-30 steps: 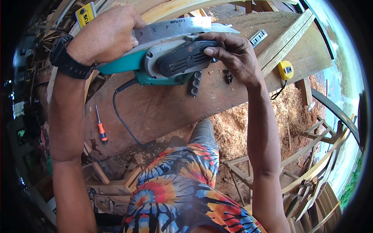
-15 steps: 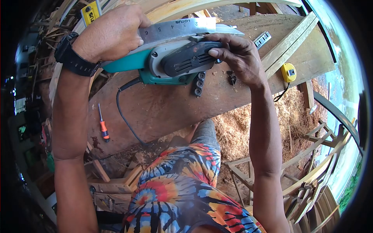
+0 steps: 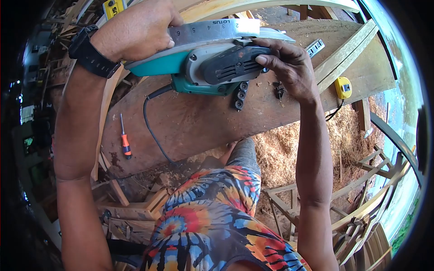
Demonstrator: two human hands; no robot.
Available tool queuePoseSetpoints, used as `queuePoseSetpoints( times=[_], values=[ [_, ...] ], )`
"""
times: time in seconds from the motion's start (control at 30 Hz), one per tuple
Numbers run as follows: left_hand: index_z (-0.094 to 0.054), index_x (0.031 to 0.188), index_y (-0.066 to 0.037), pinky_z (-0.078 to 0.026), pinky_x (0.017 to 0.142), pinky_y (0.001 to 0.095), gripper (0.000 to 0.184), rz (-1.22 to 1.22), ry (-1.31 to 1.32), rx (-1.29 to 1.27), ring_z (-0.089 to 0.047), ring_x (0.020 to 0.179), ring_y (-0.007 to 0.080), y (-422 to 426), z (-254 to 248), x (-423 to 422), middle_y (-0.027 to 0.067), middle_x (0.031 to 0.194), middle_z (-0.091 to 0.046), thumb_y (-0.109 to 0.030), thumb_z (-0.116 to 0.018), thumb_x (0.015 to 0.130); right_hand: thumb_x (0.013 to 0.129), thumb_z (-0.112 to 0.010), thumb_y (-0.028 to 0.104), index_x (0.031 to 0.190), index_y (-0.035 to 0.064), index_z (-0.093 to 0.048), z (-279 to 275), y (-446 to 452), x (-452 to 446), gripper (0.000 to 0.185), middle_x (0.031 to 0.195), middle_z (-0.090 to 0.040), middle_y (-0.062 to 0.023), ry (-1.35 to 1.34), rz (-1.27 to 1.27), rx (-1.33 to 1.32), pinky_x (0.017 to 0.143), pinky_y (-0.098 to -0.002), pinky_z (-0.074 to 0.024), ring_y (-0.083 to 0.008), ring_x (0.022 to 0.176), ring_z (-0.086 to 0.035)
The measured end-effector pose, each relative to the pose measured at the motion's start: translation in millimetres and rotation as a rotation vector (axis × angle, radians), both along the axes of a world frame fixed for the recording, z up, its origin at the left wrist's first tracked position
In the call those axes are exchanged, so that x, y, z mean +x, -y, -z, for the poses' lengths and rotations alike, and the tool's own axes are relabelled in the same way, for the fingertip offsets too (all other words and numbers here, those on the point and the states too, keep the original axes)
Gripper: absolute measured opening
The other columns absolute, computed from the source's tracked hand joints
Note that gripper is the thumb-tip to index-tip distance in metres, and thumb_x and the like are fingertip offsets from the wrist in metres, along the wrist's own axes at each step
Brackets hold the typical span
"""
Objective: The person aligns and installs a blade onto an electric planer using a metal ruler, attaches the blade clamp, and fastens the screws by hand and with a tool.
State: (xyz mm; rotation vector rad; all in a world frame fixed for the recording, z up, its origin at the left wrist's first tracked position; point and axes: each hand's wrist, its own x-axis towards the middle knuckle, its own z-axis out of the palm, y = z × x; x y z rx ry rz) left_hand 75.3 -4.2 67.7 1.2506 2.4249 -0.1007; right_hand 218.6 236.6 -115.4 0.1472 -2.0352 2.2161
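Teal-and-grey power planer (image 3: 158, 66), one, with black side cover (image 3: 228, 70): held over the brown board (image 3: 185, 126), its sole turned up and away from the wearer. Cord (image 3: 145, 108) runs from the body toward the wearer.

Steel ruler blade (image 3: 205, 30), one, marked LOTUS: laid lengthwise at the planer's sole, on the far side; whether it touches along its full length cannot be told. Yellow handle (image 3: 114, 8), beyond the planer's left end, looks to belong to it.

Left hand (image 3: 142, 34): thumb and fingers closed on the ruler blade near the 6 mark. Right hand (image 3: 289, 65): clamped on the planer's right end, thumb on the cover, fingertips near the sole.

Loose items: black strip with round fittings (image 3: 241, 95), just beside the planer on the wearer's side; small black part (image 3: 279, 90), to the right of that; screwdriver (image 3: 126, 142), nearer the wearer than the planer, to the left, out of hand; yellow tape measure (image 3: 343, 88), well to the planer's right.

Condition of work, by judgement: cover fitted; ruler positioned and both hands set, so checking appears under way. Open: alignment result, unreadable here; the two black pieces, off the planer, possibly unfitted parts. Completion of the sole cannot be confirmed.
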Motion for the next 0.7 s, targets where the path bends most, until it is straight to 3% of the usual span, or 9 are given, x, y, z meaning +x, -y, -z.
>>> queuePoseSetpoints(
  times=[0.17,0.27,0.7],
  values=[
    [-0.076,0.096,0.002,-0.056,0.070,0.0464,0.026,0.104,-0.103,-0.036,-0.073,0.079,0.0384,2.4,0.0,0.5,0.0267,0.079,-0.070,-0.015,-0.074,0.078,0.093,-0.080,0.016,0.124,0.0049,-0.076,3.2,-0.4,-1.1,0.033,0.102,-0.079,-0.0023,-0.009,0.021,0.051,0.086,-0.0271,-0.0577,-0.0091,0.095,-0.071],
    [-0.075,0.097,0.006,-0.054,0.066,0.0401,0.022,-0.026,-0.109,0.100,-0.066,0.065,0.0276,6.1,11.8,9.6,0.0193,0.071,-0.065,-0.004,-0.073,0.077,0.093,-0.080,0.016,0.123,0.0053,-0.077,1.8,0.5,-1.4,0.033,0.102,-0.079,-0.0028,-0.015,0.024,0.029,0.085,-0.0271,-0.0579,-0.0090,0.093,-0.071],
    [-0.073,0.110,0.007,-0.053,0.066,0.0376,0.033,0.011,-0.011,0.091,-0.065,0.065,0.0254,6.4,8.6,4.9,0.0184,0.071,-0.063,0.000,-0.070,0.078,0.088,-0.084,0.012,0.120,0.0026,-0.077,2.7,1.6,0.5,0.034,0.100,-0.079,-0.0052,0.004,0.085,0.042,0.086,-0.0292,-0.0601,-0.0108,0.093,-0.072]
  ],
)
